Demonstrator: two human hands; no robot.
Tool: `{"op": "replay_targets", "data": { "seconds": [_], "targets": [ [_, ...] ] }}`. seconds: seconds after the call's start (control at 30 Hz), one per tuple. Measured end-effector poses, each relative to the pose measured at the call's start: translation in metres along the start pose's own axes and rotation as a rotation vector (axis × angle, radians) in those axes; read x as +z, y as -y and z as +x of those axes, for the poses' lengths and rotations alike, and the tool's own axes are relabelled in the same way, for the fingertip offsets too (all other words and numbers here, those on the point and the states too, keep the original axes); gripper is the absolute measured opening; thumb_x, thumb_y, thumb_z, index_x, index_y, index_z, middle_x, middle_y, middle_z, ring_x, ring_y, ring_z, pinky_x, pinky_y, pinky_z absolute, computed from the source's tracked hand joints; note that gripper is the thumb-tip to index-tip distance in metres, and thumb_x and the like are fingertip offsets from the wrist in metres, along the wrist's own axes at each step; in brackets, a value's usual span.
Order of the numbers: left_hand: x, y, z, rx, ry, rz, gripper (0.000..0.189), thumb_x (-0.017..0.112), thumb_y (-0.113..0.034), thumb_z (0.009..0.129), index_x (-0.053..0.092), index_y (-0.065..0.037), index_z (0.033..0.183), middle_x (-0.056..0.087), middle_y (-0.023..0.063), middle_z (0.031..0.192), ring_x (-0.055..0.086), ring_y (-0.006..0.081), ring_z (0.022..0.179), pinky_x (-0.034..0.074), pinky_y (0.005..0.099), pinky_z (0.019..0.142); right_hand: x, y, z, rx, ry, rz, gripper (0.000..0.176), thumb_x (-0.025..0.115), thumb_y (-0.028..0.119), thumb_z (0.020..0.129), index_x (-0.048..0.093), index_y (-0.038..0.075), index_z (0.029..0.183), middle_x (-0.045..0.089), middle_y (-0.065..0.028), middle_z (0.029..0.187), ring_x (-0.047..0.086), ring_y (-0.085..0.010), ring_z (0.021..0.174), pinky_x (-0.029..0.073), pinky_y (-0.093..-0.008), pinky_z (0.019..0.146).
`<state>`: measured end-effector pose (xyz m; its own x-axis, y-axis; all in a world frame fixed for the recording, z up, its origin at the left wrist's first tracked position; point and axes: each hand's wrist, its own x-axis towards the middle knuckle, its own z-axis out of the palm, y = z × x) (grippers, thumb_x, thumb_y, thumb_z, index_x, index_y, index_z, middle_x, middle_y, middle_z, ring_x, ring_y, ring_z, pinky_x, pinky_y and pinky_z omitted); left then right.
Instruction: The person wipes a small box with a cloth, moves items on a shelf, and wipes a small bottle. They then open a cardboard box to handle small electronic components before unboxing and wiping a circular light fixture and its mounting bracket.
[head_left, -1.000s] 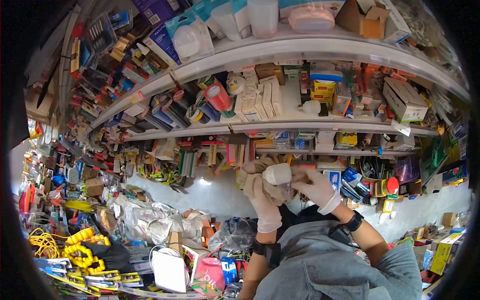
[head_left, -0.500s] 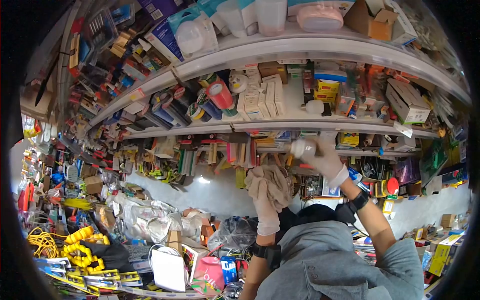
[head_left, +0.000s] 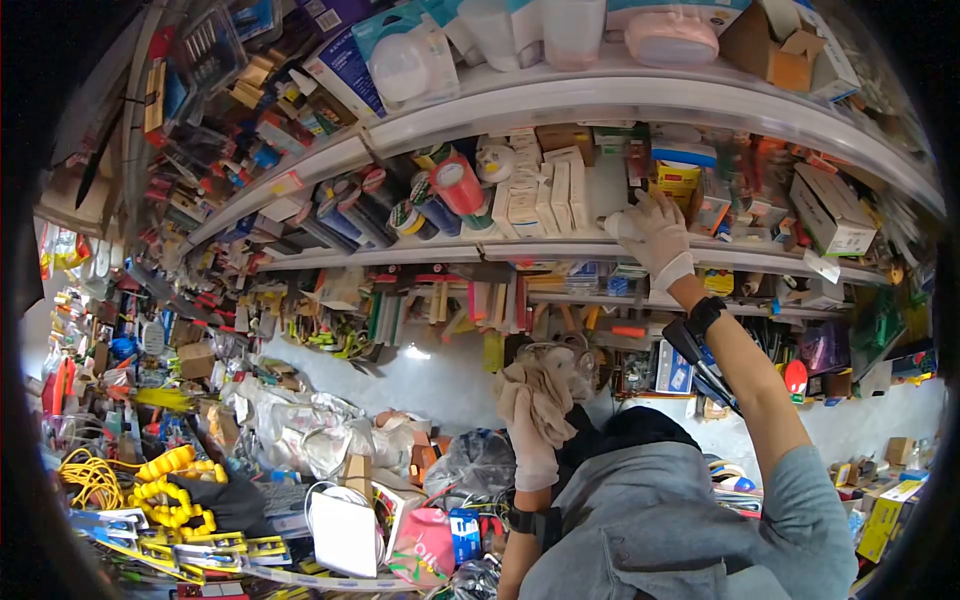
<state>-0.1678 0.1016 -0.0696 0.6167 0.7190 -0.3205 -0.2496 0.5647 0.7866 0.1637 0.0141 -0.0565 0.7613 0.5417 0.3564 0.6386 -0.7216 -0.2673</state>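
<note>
My left hand (head_left: 530,440), in a pale glove, is closed on a crumpled beige cloth (head_left: 545,395) at the middle, just in front of my body. My right hand (head_left: 655,235), also gloved, reaches up to the middle shelf. Its fingers curl over what looks like a white light bulb (head_left: 618,226), mostly hidden by the glove. Behind those fingers stands a yellow box (head_left: 676,180) with a blue-lidded container (head_left: 684,154) on top. White boxes (head_left: 545,195) stand in a row to the left of this hand.
A white shelf edge (head_left: 560,100) curves above my right hand. Rolls of tape (head_left: 457,185) stand on the middle shelf, and a white carton (head_left: 832,210) sits at its right. Plastic-wrapped goods (head_left: 310,425), a white panel (head_left: 343,535) and yellow cable (head_left: 90,480) lie lower left.
My right hand has moved up from below the shelf edge, with a round white object, to the middle shelf, covering where a white bulb stood. My left hand still holds the cloth, slightly lower.
</note>
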Motion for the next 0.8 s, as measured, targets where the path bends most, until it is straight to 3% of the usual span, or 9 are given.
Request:
{"op": "replay_targets", "data": {
  "seconds": [0.1, 0.13, 0.17, 0.4, 0.5, 0.57, 0.6, 0.67, 0.8],
  "targets": [
    [-0.009, 0.001, 0.001, -0.055, -0.054, -0.063, 0.014, 0.045, -0.02, 0.102, 0.052, -0.011, 0.094, 0.053, -0.0019, 0.092, 0.052, 0.0068, 0.084, 0.045, 0.0234, 0.075, 0.0, 0.004, 0.006, 0.011, 0.084, -0.108, 0.057, 0.07, 0.042, 0.079, 0.058, 0.02, 0.13, 0.036, -0.0069, 0.151, 0.029, -0.0295, 0.141, 0.019, -0.0451, 0.118],
    [-0.015, 0.002, 0.0, -0.035, -0.001, 0.016, 0.024, 0.044, -0.027, 0.103, 0.045, -0.007, 0.116, 0.051, 0.0046, 0.113, 0.051, 0.0154, 0.104, 0.044, 0.0304, 0.09, 0.003, 0.004, 0.008, 0.002, 0.114, -0.12, 0.058, 0.068, 0.044, 0.08, 0.057, 0.019, 0.131, 0.033, -0.0074, 0.153, 0.027, -0.0295, 0.142, 0.017, -0.0452, 0.119],
    [-0.017, 0.001, -0.001, -0.016, 0.053, 0.095, 0.047, 0.043, -0.034, 0.103, 0.039, -0.004, 0.138, 0.05, 0.0111, 0.135, 0.051, 0.0241, 0.123, 0.042, 0.0374, 0.105, 0.007, 0.002, 0.009, -0.007, 0.144, -0.131, 0.058, 0.066, 0.046, 0.082, 0.056, 0.018, 0.132, 0.03, -0.0078, 0.155, 0.025, -0.0296, 0.143, 0.016, -0.0452, 0.119],
    [-0.018, 0.002, 0.0, -0.078, 0.073, 0.029, 0.048, 0.043, -0.036, 0.103, 0.04, -0.004, 0.138, 0.05, 0.0102, 0.135, 0.051, 0.0217, 0.123, 0.041, 0.034, 0.105, 0.02, 0.006, 0.012, -0.023, 0.183, -0.202, 0.069, 0.064, 0.05, 0.082, 0.049, 0.014, 0.138, 0.029, -0.0087, 0.155, 0.024, -0.03, 0.144, 0.014, -0.0448, 0.119],
    [-0.012, -0.003, -0.003, -0.108, 0.038, 0.042, 0.048, 0.043, -0.037, 0.103, 0.041, -0.004, 0.137, 0.051, 0.0102, 0.135, 0.051, 0.0213, 0.122, 0.041, 0.0335, 0.104, 0.006, 0.02, 0.016, -0.047, 0.039, -0.162, 0.078, 0.064, 0.055, 0.08, 0.045, 0.01, 0.141, 0.031, -0.0089, 0.153, 0.024, -0.0299, 0.143, 0.016, -0.0455, 0.118],
    [-0.007, -0.007, -0.004, -0.102, 0.051, -0.006, 0.048, 0.042, -0.038, 0.103, 0.042, -0.004, 0.137, 0.052, 0.0099, 0.133, 0.052, 0.0212, 0.121, 0.042, 0.0336, 0.104, -0.007, 0.033, 0.029, -0.027, 0.186, -0.218, 0.08, 0.041, 0.067, 0.091, 0.034, 0.014, 0.15, 0.029, -0.011, 0.156, 0.032, -0.0304, 0.141, 0.026, -0.0447, 0.114],
    [-0.005, -0.009, -0.005, -0.1, 0.052, -0.005, 0.048, 0.042, -0.038, 0.103, 0.042, -0.004, 0.137, 0.052, 0.0099, 0.133, 0.052, 0.0212, 0.121, 0.042, 0.0336, 0.104, -0.005, 0.038, 0.035, -0.028, 0.184, -0.217, 0.08, 0.041, 0.067, 0.091, 0.034, 0.014, 0.15, 0.029, -0.011, 0.156, 0.032, -0.0304, 0.141, 0.026, -0.0447, 0.114],
    [-0.002, -0.011, -0.009, -0.147, -0.029, 0.004, 0.048, 0.043, -0.039, 0.102, 0.043, -0.006, 0.136, 0.054, 0.0091, 0.131, 0.053, 0.0206, 0.121, 0.042, 0.0335, 0.103, -0.002, 0.047, 0.048, 0.108, 0.212, -0.13, 0.077, 0.043, 0.065, 0.091, 0.037, 0.014, 0.148, 0.053, -0.0144, 0.137, 0.054, -0.0324, 0.12, 0.045, -0.0454, 0.097],
    [-0.02, 0.0, -0.002, -0.124, -0.05, -0.006, 0.048, 0.044, -0.041, 0.101, 0.045, -0.007, 0.135, 0.058, 0.0084, 0.125, 0.059, 0.0201, 0.109, 0.051, 0.0329, 0.091, 0.007, 0.058, 0.079, 0.16, 0.448, -0.015, 0.079, 0.043, 0.062, 0.091, 0.041, 0.004, 0.144, 0.055, -0.0207, 0.134, 0.051, -0.0333, 0.125, 0.037, -0.0415, 0.106]
  ]
}}
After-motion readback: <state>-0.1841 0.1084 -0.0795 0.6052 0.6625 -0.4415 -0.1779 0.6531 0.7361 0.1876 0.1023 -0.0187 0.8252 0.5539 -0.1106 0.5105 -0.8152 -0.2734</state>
